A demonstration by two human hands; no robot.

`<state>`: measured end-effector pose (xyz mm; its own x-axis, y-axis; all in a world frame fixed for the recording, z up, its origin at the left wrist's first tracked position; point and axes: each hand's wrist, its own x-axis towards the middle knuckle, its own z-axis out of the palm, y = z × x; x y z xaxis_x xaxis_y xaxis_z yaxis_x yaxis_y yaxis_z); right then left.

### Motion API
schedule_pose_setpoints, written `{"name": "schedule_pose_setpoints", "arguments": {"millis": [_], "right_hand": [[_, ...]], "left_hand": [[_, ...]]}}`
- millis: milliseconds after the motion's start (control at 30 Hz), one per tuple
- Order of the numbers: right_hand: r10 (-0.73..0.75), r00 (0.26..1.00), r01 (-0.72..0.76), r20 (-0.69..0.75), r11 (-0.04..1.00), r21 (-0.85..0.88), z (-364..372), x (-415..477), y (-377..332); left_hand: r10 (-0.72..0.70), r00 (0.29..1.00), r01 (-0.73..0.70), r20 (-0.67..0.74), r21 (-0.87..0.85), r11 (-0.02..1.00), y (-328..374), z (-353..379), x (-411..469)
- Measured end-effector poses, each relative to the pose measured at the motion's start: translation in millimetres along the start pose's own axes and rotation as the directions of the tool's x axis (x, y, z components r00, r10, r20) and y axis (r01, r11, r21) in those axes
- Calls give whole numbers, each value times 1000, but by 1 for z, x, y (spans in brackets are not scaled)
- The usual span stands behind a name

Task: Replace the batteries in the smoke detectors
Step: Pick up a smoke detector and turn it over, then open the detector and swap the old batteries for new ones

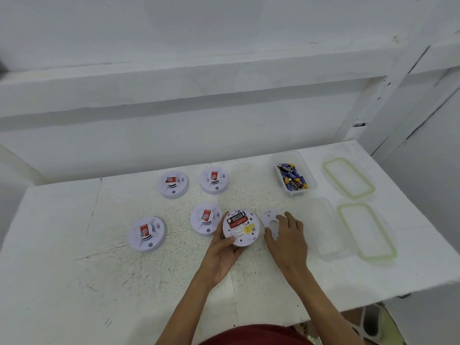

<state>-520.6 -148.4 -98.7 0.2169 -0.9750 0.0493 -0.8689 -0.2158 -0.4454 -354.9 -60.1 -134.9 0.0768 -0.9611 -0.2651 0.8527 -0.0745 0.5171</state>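
Note:
My left hand [222, 255] grips an upturned white smoke detector [241, 227] at its near-left rim. Its back faces up, with red and black batteries [236, 219] in the bay. My right hand [288, 235] holds the detached white mounting plate [270, 221] just right of it, low over the table, thumb and fingers curled on the plate's edge. Several other white detectors lie face up with red stickers: one at the left [147, 234], one beside the held detector [205, 219], two further back [173, 184] [214, 180].
A clear tub [312, 181] with several blue batteries stands at the back right. An empty clear tub [326, 227] lies right of my right hand. Two green-rimmed lids [348, 177] [367, 231] lie near the white table's [74, 270] right edge. A wall runs behind.

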Motion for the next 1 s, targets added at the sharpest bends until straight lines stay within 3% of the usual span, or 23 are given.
{"name": "schedule_pose_setpoints", "arguments": {"millis": [200,333,567,800,1000], "right_hand": [[-120,992,124,-34,953,276,-10,-7,-30],[-91,995,63,40,885,461,-10,-13,-49],[-43,990,-26,132,877,480,-4,-14,-50],[41,989,-94,139,911,402,-3,1,-39],[122,985,-163,118,877,451,-6,12,-42]], "left_hand": [[0,1000,0,17,25,1000,0,1,0],[-2,1000,2,10,39,999,2,3,-2],[-20,1000,22,-20,92,995,2,5,-2],[-60,997,71,-50,264,962,7,17,4],[-20,997,48,-79,359,932,6,25,10]]}}
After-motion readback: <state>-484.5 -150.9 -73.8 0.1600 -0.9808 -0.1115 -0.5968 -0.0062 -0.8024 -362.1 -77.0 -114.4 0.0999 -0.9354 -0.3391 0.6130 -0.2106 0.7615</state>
